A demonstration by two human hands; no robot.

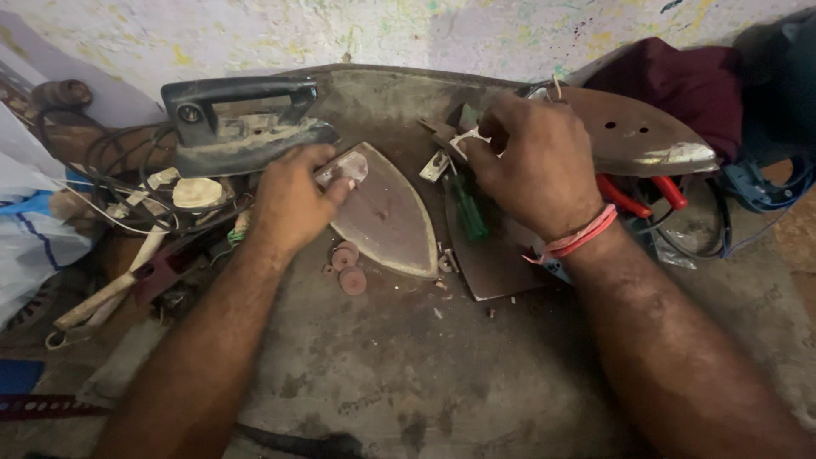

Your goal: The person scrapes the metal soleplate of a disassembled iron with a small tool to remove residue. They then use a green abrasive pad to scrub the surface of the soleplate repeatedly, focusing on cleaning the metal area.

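Our left hand (293, 200) pinches a pale sheet (344, 167) at the iron plate's (387, 217) tip; right of it, our right hand (531, 161) pinches a small metal part (466, 138) (screwdriver (466, 206) beneath).

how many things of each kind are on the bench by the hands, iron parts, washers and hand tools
Pointed metal iron soleplates: 2 (under the left hand; behind the right hand)
Old dark iron body with handle: 1
Small reddish round washers: 3
Green-handled screwdriver: 1
Red-handled pliers: 1
Total: 8
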